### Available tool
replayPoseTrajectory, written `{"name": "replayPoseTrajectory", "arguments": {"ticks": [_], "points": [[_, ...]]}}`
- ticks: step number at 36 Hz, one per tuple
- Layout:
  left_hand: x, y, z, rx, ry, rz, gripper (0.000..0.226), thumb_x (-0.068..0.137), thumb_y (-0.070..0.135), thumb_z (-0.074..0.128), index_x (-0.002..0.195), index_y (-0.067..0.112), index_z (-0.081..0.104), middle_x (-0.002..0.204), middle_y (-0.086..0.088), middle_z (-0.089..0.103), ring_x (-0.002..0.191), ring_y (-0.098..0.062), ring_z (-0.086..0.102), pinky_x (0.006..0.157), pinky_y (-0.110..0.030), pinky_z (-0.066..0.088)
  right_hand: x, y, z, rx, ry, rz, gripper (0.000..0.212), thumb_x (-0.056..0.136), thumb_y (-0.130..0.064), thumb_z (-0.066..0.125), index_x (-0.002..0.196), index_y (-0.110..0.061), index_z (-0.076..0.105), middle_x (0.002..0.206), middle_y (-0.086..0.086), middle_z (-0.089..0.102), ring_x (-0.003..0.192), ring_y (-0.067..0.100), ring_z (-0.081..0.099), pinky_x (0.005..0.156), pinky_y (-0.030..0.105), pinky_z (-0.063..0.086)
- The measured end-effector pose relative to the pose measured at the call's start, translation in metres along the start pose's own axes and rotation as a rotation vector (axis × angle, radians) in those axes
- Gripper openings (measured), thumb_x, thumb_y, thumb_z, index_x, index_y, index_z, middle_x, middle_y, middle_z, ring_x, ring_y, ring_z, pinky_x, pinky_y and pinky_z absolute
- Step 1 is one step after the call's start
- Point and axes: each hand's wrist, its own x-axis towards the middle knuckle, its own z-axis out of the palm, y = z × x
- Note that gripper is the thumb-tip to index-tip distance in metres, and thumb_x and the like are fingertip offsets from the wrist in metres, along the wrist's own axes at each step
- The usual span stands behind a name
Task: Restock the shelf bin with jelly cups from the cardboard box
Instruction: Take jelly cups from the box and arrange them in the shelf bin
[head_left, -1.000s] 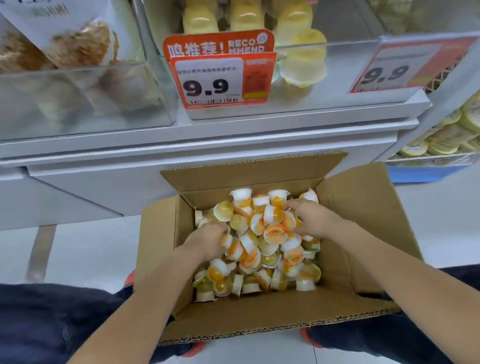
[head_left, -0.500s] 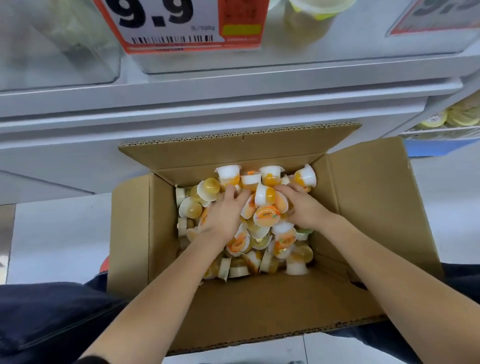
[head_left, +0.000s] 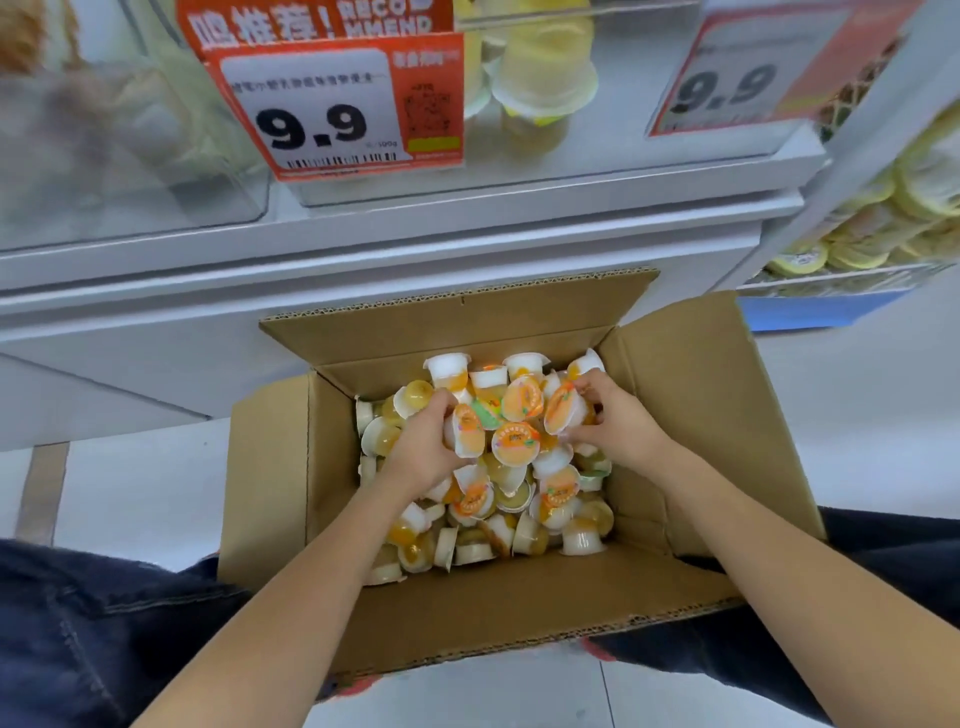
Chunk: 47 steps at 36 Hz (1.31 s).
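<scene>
Both hands were in the cardboard box (head_left: 675, 415): left hand (head_left: 423, 449) and right hand (head_left: 618, 426) each grasped jelly cups (head_left: 514, 441), scooping a batch together, likely for the shelf bin (head_left: 545, 171) above the box.

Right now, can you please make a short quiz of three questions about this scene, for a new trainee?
1. True or false: both hands are inside the cardboard box.
2. What do the left hand and right hand gather between them?
A) paper bags
B) jelly cups
C) price tags
3. Fill in: the orange price tag above the box shows the number ___.

Key: 1 true; 2 B; 3 9.9
</scene>
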Motion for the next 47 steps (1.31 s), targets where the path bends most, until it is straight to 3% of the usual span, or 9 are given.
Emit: {"name": "replayPoseTrajectory", "arguments": {"ticks": [5,8,11,16,20,28,32,40,47], "points": [[-0.018,0.044,-0.021,0.032,-0.014,0.060,0.056,0.065,0.015,0.085,0.105,0.011,0.046,0.100,-0.002,0.061,0.088,-0.015,0.056,0.060,-0.010,0.040,-0.038,-0.045,-0.025,0.062,0.004,-0.168,0.049,0.075,-0.019,0.080,0.112,-0.023,0.049,0.098,-0.011,0.051,0.074,0.003,0.047,0.066,0.023,0.040],[-0.034,0.077,-0.034,-0.073,-0.056,0.083,0.064,0.059,0.016,0.088,0.109,0.018,0.048,0.109,-0.003,0.063,0.103,-0.018,0.059,0.087,-0.028,0.050,-0.064,-0.077,-0.041,0.023,-0.026,-0.303,0.048,0.073,-0.022,0.081,0.112,-0.028,0.053,0.109,-0.005,0.053,0.087,0.001,0.050,0.072,0.013,0.041],[-0.059,0.113,-0.049,-0.282,-0.109,0.101,0.056,0.060,0.009,0.086,0.106,0.021,0.057,0.107,-0.001,0.068,0.103,-0.019,0.062,0.094,-0.038,0.050,-0.091,-0.108,-0.058,-0.026,-0.023,-0.430,0.051,0.072,-0.018,0.081,0.115,-0.028,0.056,0.110,-0.001,0.050,0.090,0.000,0.049,0.073,0.008,0.043],[-0.112,0.150,-0.075,-0.709,-0.286,0.195,0.044,0.069,0.003,0.075,0.111,0.008,0.063,0.098,-0.009,0.070,0.089,-0.020,0.066,0.074,-0.025,0.054,-0.138,-0.148,-0.087,0.038,0.004,-0.549,0.050,0.074,-0.017,0.081,0.113,-0.039,0.057,0.117,-0.004,0.055,0.099,0.003,0.056,0.078,0.015,0.047],[-0.146,0.170,-0.083,-0.963,-0.307,0.226,0.027,0.084,0.013,0.065,0.110,0.007,0.060,0.090,-0.007,0.068,0.076,-0.013,0.063,0.061,-0.019,0.050,-0.172,-0.168,-0.097,0.138,-0.008,-0.608,0.047,0.078,-0.011,0.077,0.119,-0.027,0.060,0.121,-0.008,0.061,0.104,0.006,0.061,0.084,0.024,0.053],[-0.194,0.191,-0.093,-1.057,-0.280,0.228,0.035,0.084,0.026,0.055,0.110,0.005,0.062,0.106,-0.016,0.069,0.098,-0.026,0.066,0.083,-0.041,0.057,-0.211,-0.196,-0.097,0.216,-0.067,-0.679,0.064,0.080,-0.009,0.075,0.136,-0.025,0.049,0.129,-0.006,0.057,0.116,0.007,0.057,0.095,0.029,0.051],[-0.208,0.198,-0.102,-1.105,-0.262,0.219,0.034,0.079,0.021,0.059,0.105,0.001,0.065,0.104,-0.020,0.070,0.091,-0.024,0.070,0.079,-0.033,0.058,-0.220,-0.205,-0.096,0.142,-0.041,-0.699,0.068,0.074,-0.018,0.081,0.134,-0.031,0.051,0.131,-0.013,0.054,0.121,0.008,0.053,0.100,0.039,0.048],[-0.208,0.204,-0.122,-0.991,-0.260,0.152,0.042,0.067,0.019,0.067,0.105,0.001,0.063,0.097,-0.015,0.071,0.084,-0.019,0.070,0.082,-0.032,0.054,-0.220,-0.226,-0.095,-0.039,0.028,-0.751,0.065,0.071,-0.024,0.084,0.129,-0.030,0.054,0.121,-0.025,0.053,0.112,-0.008,0.051,0.091,0.011,0.044],[-0.185,0.201,-0.133,-1.125,-0.351,0.057,0.033,0.071,0.012,0.065,0.100,-0.004,0.062,0.089,-0.018,0.071,0.077,-0.022,0.071,0.066,-0.030,0.060,-0.191,-0.233,-0.097,-0.085,0.040,-0.719,0.056,0.070,-0.021,0.084,0.120,-0.028,0.059,0.117,-0.017,0.060,0.109,0.001,0.056,0.093,0.022,0.047]]}}
